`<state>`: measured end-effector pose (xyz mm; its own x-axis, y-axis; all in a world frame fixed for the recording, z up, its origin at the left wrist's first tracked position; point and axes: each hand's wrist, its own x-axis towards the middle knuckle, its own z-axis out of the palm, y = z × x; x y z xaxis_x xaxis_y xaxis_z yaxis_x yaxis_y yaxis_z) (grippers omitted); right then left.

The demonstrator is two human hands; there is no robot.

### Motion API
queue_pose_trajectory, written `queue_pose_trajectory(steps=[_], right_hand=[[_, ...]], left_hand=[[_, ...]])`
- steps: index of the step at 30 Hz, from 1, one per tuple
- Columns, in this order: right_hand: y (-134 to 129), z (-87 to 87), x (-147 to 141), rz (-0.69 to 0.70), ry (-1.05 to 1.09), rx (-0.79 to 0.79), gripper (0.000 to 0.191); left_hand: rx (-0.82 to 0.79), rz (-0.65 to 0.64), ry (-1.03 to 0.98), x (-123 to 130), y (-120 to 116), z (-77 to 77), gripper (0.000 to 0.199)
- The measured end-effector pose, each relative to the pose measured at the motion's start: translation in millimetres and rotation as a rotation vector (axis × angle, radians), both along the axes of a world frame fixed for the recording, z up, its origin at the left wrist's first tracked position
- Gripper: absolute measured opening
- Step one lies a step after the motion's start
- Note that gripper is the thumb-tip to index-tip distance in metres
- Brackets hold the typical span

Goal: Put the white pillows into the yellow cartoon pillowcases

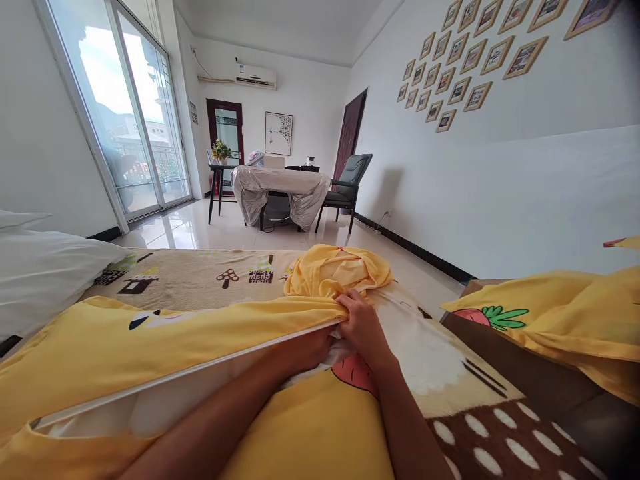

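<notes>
A yellow bedding cover (200, 331) with a long, white-edged opening lies across the bed in front of me. My left forearm reaches through the opening. My left hand (317, 343) is in shadow near its far right end, beside bunched white fabric (341, 350). Its fingers look curled, but what they hold is hidden. My right hand (357, 323) pinches the cover's edge at that same end, touching or nearly touching the left. Just beyond it sits a crumpled yellow bundle of cloth (340, 270). A printed red carrot or radish (355, 373) shows under my right wrist.
A patterned beige and brown blanket (185, 280) covers the bed. White pillows (50, 270) lie at left. More yellow cloth (560, 307) drapes over a brown surface at right. Past the bed stand a covered table (280, 179) and a black chair (350, 183).
</notes>
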<state>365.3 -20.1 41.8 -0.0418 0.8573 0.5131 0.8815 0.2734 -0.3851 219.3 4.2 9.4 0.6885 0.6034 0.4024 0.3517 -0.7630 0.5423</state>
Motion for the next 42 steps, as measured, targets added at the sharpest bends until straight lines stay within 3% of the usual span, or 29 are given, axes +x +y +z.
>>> queue_pose_trajectory(steps=[4, 9, 14, 18, 23, 29, 32, 36, 42], right_hand=[[4.2, -8.2, -0.8, 0.085, 0.097, 0.138, 0.032], [11.1, -16.4, 1.6, 0.088, 0.192, 0.098, 0.031], [15.6, -20.3, 3.9, 0.112, 0.255, 0.025, 0.033], [14.3, -19.1, 4.0, 0.12, 0.246, 0.064, 0.035], [8.5, -13.3, 3.2, 0.088, 0.225, 0.12, 0.041], [0.7, -6.7, -2.1, -0.06, 0.054, -0.031, 0.041], [-1.2, -3.6, -4.2, -0.052, 0.017, 0.017, 0.04], [-1.1, -2.3, -4.9, 0.088, 0.176, 0.026, 0.039], [5.6, -8.4, -2.7, 0.098, 0.392, -0.014, 0.038]], left_hand=[[-0.013, -0.015, -0.008, 1.3, 0.3, 4.5, 0.042], [-0.001, -0.011, 0.003, 2.7, 2.4, 7.3, 0.039], [-0.067, -0.044, -0.004, 5.7, 12.5, 0.2, 0.045], [-0.059, -0.089, -0.006, 5.1, 14.2, -2.6, 0.049], [0.042, -0.124, 0.016, -3.2, 3.0, 5.9, 0.045], [0.134, -0.227, 0.077, -7.0, -5.1, 10.1, 0.028], [0.185, -0.22, 0.093, -2.9, -4.3, 7.8, 0.026], [0.136, -0.133, 0.131, 2.0, -4.8, 11.6, 0.027], [0.152, -0.12, 0.117, -0.6, -10.4, 20.3, 0.034]])
